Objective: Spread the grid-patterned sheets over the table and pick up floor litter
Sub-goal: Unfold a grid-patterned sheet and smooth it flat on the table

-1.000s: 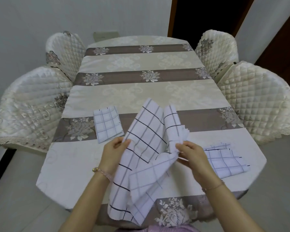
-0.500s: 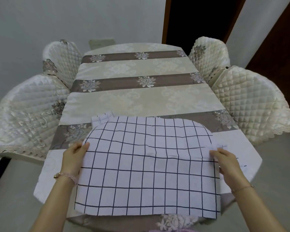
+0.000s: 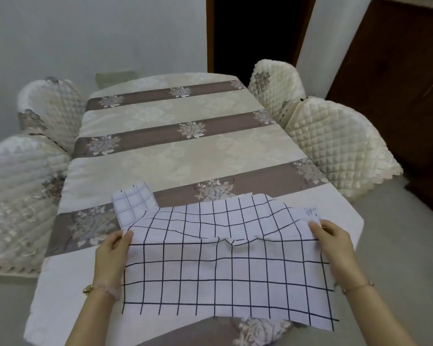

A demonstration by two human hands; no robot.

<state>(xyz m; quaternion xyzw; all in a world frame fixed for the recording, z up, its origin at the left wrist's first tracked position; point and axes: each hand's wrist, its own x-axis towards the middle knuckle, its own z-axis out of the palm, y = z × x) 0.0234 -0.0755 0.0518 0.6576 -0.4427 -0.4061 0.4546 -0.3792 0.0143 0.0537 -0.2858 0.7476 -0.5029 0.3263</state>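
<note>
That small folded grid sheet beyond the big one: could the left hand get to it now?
Probably, once freed: the folded grid sheet lies just past the left hand, uncovered on that side, but the hand grips the edge of the spread sheet.

Open sheet spans from my left hand to my right hand, over the near end of the table; folded sheet just beyond my left fingers, partly beneath it; chairs flank the table, outward of both hands.
</note>
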